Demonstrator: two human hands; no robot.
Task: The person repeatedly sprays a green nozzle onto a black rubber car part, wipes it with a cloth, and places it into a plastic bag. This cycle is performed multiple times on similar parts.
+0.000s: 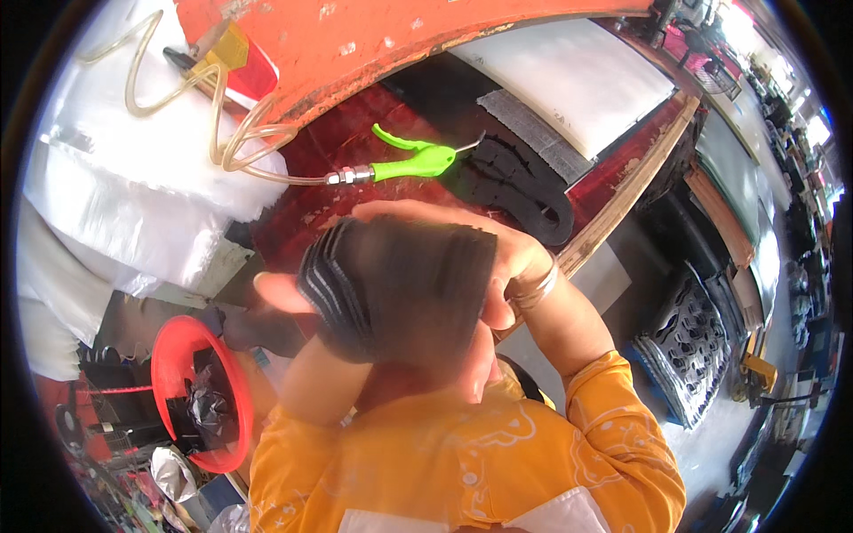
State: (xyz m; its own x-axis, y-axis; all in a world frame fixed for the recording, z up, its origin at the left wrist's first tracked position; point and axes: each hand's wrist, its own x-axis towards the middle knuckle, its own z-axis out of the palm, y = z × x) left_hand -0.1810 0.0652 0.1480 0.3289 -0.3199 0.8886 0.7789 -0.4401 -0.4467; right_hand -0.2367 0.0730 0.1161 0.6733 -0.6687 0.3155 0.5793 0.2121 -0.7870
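Observation:
A thick stack of black, flat, flexible sheets (413, 289) is held up in front of my chest, its layered edges fanned at the left side. My right hand (515, 258), with a bracelet at the wrist, grips its right side, and fingers reach along the far edge. My left hand (286, 293) holds the left side from below, mostly hidden by the stack. The stack is slightly blurred. Beyond it, a green air blow gun (413, 164) lies on the red tabletop (333, 142), its nozzle by a black sole-shaped piece (555, 218).
A coiled clear hose (218, 133) runs left over white plastic bags (115, 169). White boards (577, 75) and a grey strip (533, 133) lie at the table's far right, inside a wooden edge (640, 182). An orange panel (400, 44) borders the back. A red bucket (160, 373) stands lower left; black moulded sheets (689, 346), right.

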